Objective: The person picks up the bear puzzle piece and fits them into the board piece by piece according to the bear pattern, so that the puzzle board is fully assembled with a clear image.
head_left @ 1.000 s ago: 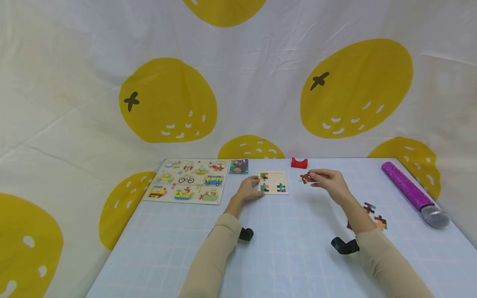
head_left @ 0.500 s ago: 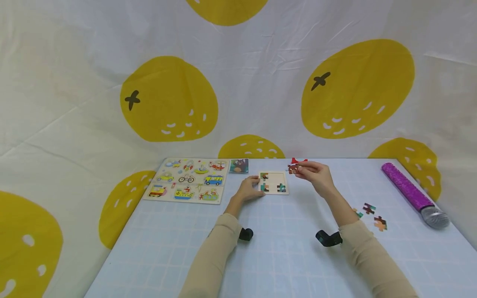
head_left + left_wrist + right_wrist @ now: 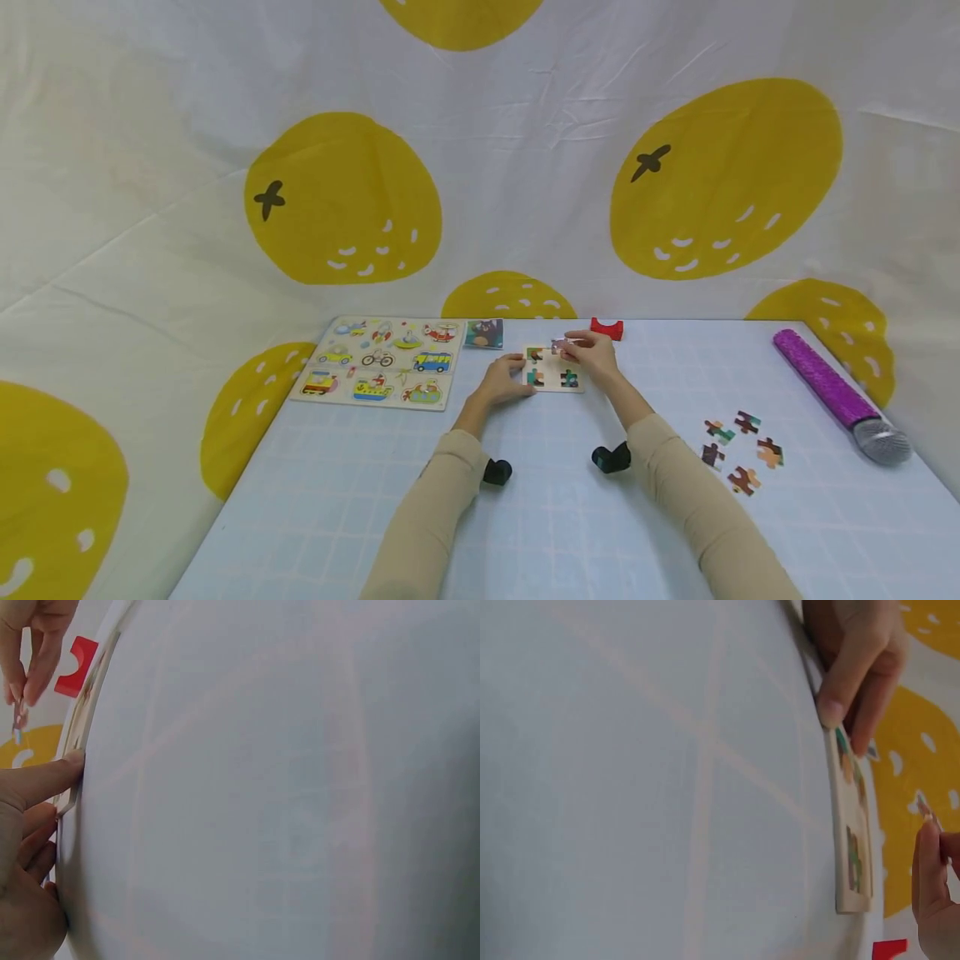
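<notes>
A small square wooden puzzle tray (image 3: pixel 553 387) lies on the table near the back, with 3 jigsaw pieces set in its corners. My left hand (image 3: pixel 501 382) holds the tray at its left side, the thumb (image 3: pixel 56 776) on the front edge and the fingers at the side. Between thumb and fingertips my right hand (image 3: pixel 596 357) pinches a brownish puzzle piece (image 3: pixel 558 344). In the head view that piece is over the back part of the tray. In the right wrist view the pinched piece (image 3: pixel 924 806) is raised above the tray (image 3: pixel 844 855).
Several loose puzzle pieces (image 3: pixel 770 452) lie at the right. Beyond them is a purple glittery microphone (image 3: pixel 825 379). A red notched block (image 3: pixel 607 329) stands behind the tray. To the left are a picture card (image 3: pixel 484 333) and a vehicle puzzle board (image 3: pixel 382 362).
My right hand has carried the puzzle piece leftward, from right of the tray to over its back part. More loose pieces show at the right. My left hand stays put.
</notes>
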`<state>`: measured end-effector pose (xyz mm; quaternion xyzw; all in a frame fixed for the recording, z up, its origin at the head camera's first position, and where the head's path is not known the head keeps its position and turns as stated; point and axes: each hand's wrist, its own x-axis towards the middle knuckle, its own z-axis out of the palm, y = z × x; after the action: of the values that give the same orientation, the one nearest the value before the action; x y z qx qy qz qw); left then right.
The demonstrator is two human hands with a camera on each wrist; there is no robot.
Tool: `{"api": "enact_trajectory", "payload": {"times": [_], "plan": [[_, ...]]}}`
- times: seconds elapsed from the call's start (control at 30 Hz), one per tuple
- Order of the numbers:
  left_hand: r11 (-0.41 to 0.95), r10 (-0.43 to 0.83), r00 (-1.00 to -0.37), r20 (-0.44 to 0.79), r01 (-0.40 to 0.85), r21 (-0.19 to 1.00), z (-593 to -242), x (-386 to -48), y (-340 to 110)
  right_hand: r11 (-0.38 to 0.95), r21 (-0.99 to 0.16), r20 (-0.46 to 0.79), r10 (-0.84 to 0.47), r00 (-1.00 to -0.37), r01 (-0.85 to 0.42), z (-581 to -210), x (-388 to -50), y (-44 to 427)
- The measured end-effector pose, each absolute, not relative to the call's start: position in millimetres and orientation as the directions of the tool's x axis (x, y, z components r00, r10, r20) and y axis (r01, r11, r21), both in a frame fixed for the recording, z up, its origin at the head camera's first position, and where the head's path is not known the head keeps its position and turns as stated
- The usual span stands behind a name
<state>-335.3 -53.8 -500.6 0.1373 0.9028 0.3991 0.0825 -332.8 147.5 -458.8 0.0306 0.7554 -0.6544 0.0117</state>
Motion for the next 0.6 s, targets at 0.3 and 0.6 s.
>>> {"api": "enact_trajectory", "payload": {"times": [0.3, 0.6], "plan": [[0.740, 0.345, -0.936, -0.061, 0.232, 0.631, -490.3, -334.9, -49.3, 0.240, -0.965, -0.100, 0.054, -0.993, 0.110, -481.0, -351.9, 137.5], [0.854, 0.450, -0.881, -0.146, 0.376, 0.359, -478.3, -339.9, -43.6, 0.454, -0.888, -0.029, 0.117, -0.993, 0.080, -483.7, -358.2, 129.0]]}}
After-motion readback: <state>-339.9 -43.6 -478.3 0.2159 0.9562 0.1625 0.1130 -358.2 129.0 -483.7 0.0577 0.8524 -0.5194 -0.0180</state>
